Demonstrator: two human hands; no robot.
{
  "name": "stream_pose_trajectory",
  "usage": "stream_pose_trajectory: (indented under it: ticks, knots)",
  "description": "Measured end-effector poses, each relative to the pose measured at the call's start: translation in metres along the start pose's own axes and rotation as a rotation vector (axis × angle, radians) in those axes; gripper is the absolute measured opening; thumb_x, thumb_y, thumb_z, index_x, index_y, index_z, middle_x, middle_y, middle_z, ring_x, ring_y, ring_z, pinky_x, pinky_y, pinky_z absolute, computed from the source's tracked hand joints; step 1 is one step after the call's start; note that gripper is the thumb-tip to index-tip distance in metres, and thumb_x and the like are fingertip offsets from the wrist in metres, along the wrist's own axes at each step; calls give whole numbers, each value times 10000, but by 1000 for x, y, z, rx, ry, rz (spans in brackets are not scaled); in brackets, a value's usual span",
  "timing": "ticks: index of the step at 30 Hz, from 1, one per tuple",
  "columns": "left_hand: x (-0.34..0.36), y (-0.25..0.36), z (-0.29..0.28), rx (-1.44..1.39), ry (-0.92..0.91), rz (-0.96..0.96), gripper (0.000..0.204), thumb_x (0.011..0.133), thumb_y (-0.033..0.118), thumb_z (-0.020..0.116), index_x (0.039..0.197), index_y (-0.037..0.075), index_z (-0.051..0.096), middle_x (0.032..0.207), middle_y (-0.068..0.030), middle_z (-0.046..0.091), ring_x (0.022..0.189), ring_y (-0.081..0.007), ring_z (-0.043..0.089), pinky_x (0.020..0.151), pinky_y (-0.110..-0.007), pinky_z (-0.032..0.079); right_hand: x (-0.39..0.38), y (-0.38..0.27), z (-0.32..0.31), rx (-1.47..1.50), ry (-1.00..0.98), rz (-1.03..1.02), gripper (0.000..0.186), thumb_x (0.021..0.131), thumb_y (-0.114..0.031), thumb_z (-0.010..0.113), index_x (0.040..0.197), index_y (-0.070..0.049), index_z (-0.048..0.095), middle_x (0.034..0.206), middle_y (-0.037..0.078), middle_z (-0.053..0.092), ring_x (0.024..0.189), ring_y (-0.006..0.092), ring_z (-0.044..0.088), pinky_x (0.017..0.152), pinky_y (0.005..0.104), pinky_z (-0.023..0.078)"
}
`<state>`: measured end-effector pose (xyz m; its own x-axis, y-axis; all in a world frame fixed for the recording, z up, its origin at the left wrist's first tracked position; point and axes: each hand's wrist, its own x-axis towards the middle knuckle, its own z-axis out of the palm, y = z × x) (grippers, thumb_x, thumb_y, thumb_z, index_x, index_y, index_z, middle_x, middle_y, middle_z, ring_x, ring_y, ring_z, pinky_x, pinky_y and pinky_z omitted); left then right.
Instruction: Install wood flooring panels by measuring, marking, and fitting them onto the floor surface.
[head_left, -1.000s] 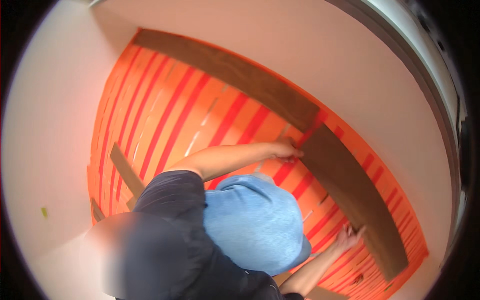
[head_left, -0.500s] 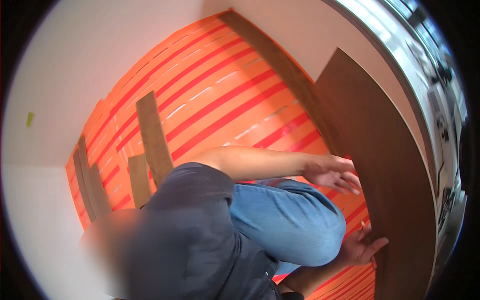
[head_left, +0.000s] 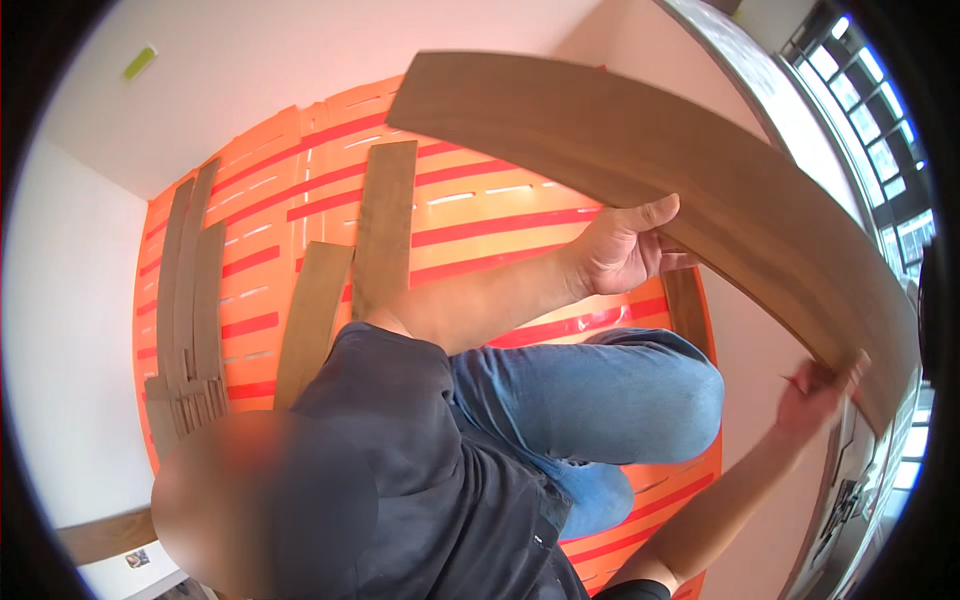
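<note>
Brown plank (head_left: 640,150) is held across the upper right of the frame, its long lower edge gripped by both hands: pinched between thumb and fingers of the left hand (head_left: 622,250), and clasped near the right end by the right hand (head_left: 815,392). Open room is left around its upper-left end. Faint wood grain is shown, with the outline bowed by the lens. An orange floor sheet (head_left: 465,211), striped red, is partly covered at left by loose planks (head_left: 388,225) and bordered by pale walls (head_left: 240,60).
</note>
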<state>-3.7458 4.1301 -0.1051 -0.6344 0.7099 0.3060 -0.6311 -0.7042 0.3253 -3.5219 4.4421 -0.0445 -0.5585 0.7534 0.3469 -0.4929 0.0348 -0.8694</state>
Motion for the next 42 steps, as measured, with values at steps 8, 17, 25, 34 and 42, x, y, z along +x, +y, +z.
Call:
stream_pose_trajectory:
  ticks: [8,17,25,34,42]
  knots:
    - [-55,159,-216,-50,507,414,345,942,128,726,1256,34,617,1279,-148,672,1195,-306,653,1046,-481,582,-56,102,34,-486,-231,512,434,1080,-389,567,1245,6,637,1139,123,729,799,130,718,398,163,379]
    - [-187,439,-451,44,1068,718,309,976,137,657,1250,24,571,1242,-162,668,1151,-318,675,1009,-501,602,-82,238,-63,-658,-42,1062,371,1044,-428,624,1070,-60,656,894,18,704,657,59,626,393,205,388]
    - [-209,521,-546,214,1340,843,344,1005,181,628,1301,18,559,1316,-174,615,1276,-308,595,1064,-483,565,-26,318,-49,-1023,-290,1093,429,1035,-410,640,884,-14,707,720,34,687,683,114,621,619,328,496]
    - [-232,580,-571,342,1496,470,515,1040,388,637,1343,-14,529,1295,-173,639,1154,-276,669,968,-394,600,21,327,47,-1412,-668,903,430,980,-401,681,1089,13,726,832,83,720,745,174,694,681,341,556]
    - [-265,483,-476,881,1645,-55,407,1032,379,642,1269,51,598,1049,-69,688,913,-182,695,722,-306,587,-6,276,-26,-1359,-560,931,438,981,-362,686,1199,18,686,969,99,731,885,200,715,757,336,568]
